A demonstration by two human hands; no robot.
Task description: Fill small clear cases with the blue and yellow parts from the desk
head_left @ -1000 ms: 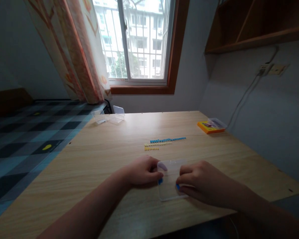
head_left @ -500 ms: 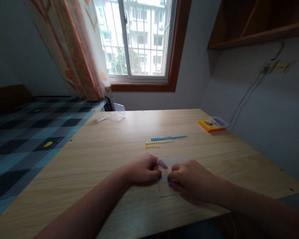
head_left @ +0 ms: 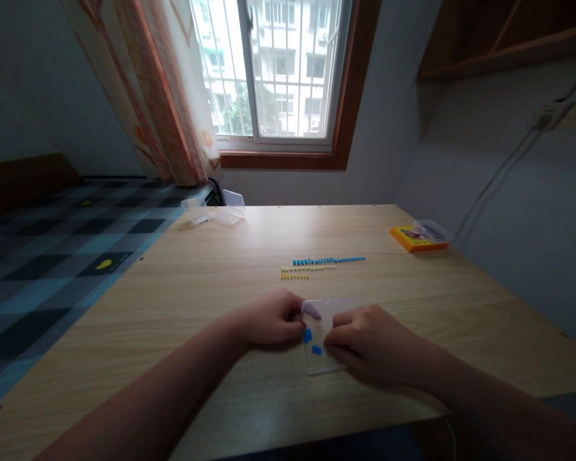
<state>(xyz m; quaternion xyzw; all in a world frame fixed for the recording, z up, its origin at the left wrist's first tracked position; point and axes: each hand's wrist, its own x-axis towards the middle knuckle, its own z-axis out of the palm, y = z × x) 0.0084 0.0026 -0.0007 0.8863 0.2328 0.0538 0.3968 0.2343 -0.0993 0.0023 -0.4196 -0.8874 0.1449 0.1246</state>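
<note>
Two small blue pieces (head_left: 316,350), slightly apart, near the left wall of a clear tray (head_left: 324,367)

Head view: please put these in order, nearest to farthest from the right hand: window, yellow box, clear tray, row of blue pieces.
From the right hand:
1. Clear tray, partly under the hand.
2. Row of blue pieces, beyond the tray.
3. Yellow box, farther, toward the right.
4. Window, farthest, straight ahead.
</note>
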